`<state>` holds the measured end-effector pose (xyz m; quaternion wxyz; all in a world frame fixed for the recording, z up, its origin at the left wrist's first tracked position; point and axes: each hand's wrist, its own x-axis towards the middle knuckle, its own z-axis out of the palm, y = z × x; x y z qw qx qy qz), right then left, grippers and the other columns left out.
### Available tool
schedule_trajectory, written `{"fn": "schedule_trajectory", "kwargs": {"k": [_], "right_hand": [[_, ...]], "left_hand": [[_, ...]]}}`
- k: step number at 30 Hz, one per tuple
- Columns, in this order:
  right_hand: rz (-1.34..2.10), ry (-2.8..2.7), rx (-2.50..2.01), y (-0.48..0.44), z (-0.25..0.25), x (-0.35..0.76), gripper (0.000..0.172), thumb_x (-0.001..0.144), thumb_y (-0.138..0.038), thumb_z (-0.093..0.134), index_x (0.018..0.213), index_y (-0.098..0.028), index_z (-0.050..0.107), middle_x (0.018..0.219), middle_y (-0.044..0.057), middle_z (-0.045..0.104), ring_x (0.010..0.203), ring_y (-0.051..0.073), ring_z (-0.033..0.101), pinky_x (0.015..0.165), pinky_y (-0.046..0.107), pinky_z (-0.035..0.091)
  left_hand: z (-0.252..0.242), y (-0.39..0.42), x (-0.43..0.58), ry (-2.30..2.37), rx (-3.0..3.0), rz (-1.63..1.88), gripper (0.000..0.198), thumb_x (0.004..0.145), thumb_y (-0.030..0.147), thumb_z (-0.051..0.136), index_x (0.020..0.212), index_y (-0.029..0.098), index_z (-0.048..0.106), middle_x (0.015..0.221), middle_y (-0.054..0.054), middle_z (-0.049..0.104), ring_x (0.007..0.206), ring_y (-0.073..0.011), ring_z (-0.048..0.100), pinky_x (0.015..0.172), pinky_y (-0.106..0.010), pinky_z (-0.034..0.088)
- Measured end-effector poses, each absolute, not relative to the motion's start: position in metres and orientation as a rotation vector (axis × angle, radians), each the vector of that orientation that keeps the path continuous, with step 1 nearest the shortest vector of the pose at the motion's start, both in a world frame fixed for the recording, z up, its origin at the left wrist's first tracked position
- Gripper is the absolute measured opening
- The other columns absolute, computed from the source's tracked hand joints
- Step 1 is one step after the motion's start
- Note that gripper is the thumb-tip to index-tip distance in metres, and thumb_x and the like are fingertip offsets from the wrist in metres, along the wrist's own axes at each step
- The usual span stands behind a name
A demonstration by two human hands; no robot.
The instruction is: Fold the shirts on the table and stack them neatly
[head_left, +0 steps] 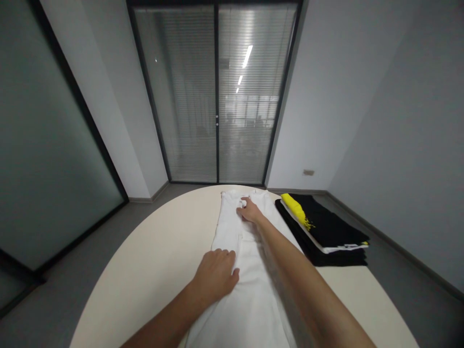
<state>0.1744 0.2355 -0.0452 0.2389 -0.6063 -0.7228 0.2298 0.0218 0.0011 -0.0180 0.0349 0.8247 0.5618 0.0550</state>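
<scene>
A white garment [250,270] lies stretched out lengthwise along the middle of a round cream table [152,261]. My left hand [216,273] rests palm down on its left edge near the middle, fingers together and flat. My right hand [248,210] reaches to the far end of the garment, fingers laid on the cloth near its top hem. Neither hand lifts the cloth.
A stack of folded black clothes with a yellow piece and a white layer [324,229] sits on the table's right side. Beyond the table stand glass doors with blinds [217,96]. Grey floor surrounds the table.
</scene>
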Motion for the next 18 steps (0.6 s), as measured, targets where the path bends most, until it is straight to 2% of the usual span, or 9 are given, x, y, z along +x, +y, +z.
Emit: {"fn": "schedule_trajectory", "kwargs": {"k": [3, 6, 9, 13, 16, 18], "right_hand": [[0.749, -2.066, -1.568, 0.229, -0.046, 0.182, 0.036, 0.083, -0.025, 0.067, 0.118, -0.018, 0.065, 0.070, 0.000, 0.069, 0.063, 0.014, 0.064, 0.067, 0.023, 0.048], [0.794, -2.143, -1.459, 0.220, -0.047, 0.184, 0.024, 0.077, -0.020, 0.073, 0.101, -0.017, 0.073, 0.070, 0.000, 0.067, 0.062, 0.012, 0.061, 0.063, 0.021, 0.046], [0.732, -2.139, -1.385, 0.211, -0.046, 0.182, 0.027, 0.079, -0.016, 0.068, 0.106, -0.017, 0.074, 0.086, 0.003, 0.069, 0.072, 0.013, 0.062, 0.072, 0.022, 0.047], [0.626, -2.053, -1.380, 0.203, -0.047, 0.180, 0.036, 0.088, -0.016, 0.054, 0.122, -0.019, 0.067, 0.110, 0.006, 0.068, 0.089, 0.015, 0.063, 0.086, 0.026, 0.047], [0.595, -2.010, -1.433, 0.199, -0.050, 0.182, 0.037, 0.087, -0.014, 0.054, 0.121, -0.017, 0.068, 0.109, 0.008, 0.068, 0.094, 0.018, 0.062, 0.090, 0.029, 0.046], [0.614, -2.023, -1.446, 0.196, -0.053, 0.185, 0.035, 0.085, -0.016, 0.057, 0.118, -0.017, 0.069, 0.101, 0.007, 0.069, 0.090, 0.019, 0.062, 0.088, 0.030, 0.047]], "left_hand": [[-0.023, 0.000, 0.026, 1.755, 2.523, 0.130, 0.022, 0.092, 0.026, 0.045, 0.101, 0.017, 0.063, 0.100, -0.010, 0.069, 0.095, -0.0273, 0.065, 0.081, -0.039, 0.050], [-0.022, 0.001, 0.027, 1.787, 2.505, 0.102, 0.023, 0.093, 0.023, 0.043, 0.103, 0.016, 0.063, 0.104, -0.011, 0.069, 0.099, -0.0274, 0.065, 0.083, -0.038, 0.050], [-0.011, 0.002, 0.026, 1.849, 2.437, 0.124, 0.022, 0.095, 0.024, 0.041, 0.101, 0.017, 0.061, 0.099, -0.011, 0.071, 0.093, -0.0265, 0.068, 0.077, -0.036, 0.048], [0.004, 0.000, 0.028, 1.838, 2.269, 0.378, 0.025, 0.101, 0.034, 0.035, 0.100, 0.022, 0.057, 0.089, -0.006, 0.072, 0.082, -0.0214, 0.069, 0.067, -0.030, 0.043], [0.005, -0.006, 0.031, 1.750, 2.211, 0.372, 0.018, 0.096, 0.038, 0.047, 0.103, 0.023, 0.055, 0.087, -0.003, 0.072, 0.082, -0.0216, 0.069, 0.067, -0.029, 0.042], [0.003, -0.011, 0.032, 1.716, 2.222, 0.263, 0.021, 0.089, 0.035, 0.057, 0.106, 0.023, 0.055, 0.090, -0.004, 0.072, 0.084, -0.0237, 0.068, 0.069, -0.030, 0.043]]}}
